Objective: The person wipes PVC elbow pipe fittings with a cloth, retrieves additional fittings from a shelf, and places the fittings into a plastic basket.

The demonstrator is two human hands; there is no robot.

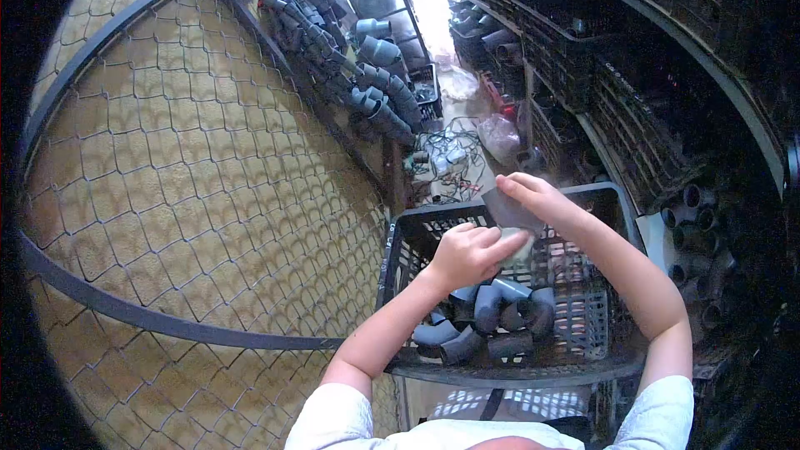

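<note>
My right hand [533, 200] is closed around a grey pipe fitting [510, 212], held up over the far part of a black plastic crate [621, 283]. Just below it, my left hand [472, 255] has its fingers curled and the index finger stretched toward the fitting. A pale, cloth-like wad [518, 245] shows under those fingers, against the fitting's lower side. Several grey elbow pipe fittings [487, 310] lie in the crate beneath my left hand.
A chain-link mesh panel [200, 158] stands on the left. Stacked grey pipe fittings [379, 54] line the far left shelf, and black crates [625, 100] fill the right-hand racks. More elbows [700, 233] sit at the right. Tangled strips [454, 154] and plastic bags [500, 137] lie ahead.
</note>
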